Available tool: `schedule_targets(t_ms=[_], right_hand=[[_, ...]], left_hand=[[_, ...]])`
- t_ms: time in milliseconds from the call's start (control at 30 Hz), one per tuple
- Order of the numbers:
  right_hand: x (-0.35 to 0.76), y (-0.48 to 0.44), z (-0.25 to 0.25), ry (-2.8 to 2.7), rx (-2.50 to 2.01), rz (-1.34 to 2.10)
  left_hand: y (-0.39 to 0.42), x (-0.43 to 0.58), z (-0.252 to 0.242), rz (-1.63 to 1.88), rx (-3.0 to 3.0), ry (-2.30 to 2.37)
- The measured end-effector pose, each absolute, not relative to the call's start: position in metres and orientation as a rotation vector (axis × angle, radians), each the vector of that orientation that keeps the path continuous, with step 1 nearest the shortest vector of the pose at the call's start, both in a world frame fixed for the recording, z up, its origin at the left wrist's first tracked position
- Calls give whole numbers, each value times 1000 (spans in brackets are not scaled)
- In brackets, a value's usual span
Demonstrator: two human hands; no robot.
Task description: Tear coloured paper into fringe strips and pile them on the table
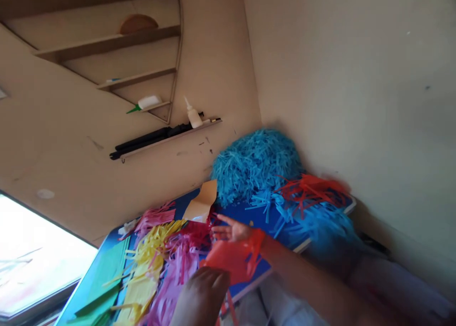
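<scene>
My left hand (204, 292) is closed on one end of a sheet of red fringed paper (231, 259), low in the view. The paper stretches across to my right wrist, where its cut strips drape over the skin. My right hand (233, 230) is open, fingers stretched to the left above the blue table (237, 216). Just beyond its fingertips lie dark pink fringed paper (192, 233) and a tan sheet (202, 200). Purple fringed paper (174, 273) and yellow fringed paper (146, 269) spread out left of my left hand.
Green paper (103, 269) covers the table's left end. A large blue shredded-paper bundle (258, 162) sits in the wall corner, with loose red strips (309, 190) and blue strips (317, 221) on the right. Above, a wall ledge (171, 138) carries a glue bottle (193, 116).
</scene>
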State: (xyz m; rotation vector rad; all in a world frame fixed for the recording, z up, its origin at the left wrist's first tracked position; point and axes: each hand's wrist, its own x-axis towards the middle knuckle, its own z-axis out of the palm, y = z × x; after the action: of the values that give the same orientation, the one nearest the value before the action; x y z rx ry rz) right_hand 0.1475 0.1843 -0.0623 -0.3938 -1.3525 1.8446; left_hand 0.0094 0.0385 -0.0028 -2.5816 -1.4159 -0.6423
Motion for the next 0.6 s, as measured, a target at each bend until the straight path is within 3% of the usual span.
schedule_targets(t_ms=[100, 267, 400, 467, 600], right_hand=[[211, 220, -58, -1287, -703, 1584], [289, 218, -47, -1195, -1033, 1037], [272, 149, -72, -1939, -818, 404], [254, 125, -94, -2216, -761, 320], [246, 124, -122, -2116, -842, 292]], left_hand=[[46, -1, -61, -523, -2471, -1287], [60, 24, -131, -672, -2336, -1428], [68, 59, -134, -789, -2372, -1627], [70, 69, -129, -768, -2429, -1691], [67, 58, -126, -660, -2392, -1868]])
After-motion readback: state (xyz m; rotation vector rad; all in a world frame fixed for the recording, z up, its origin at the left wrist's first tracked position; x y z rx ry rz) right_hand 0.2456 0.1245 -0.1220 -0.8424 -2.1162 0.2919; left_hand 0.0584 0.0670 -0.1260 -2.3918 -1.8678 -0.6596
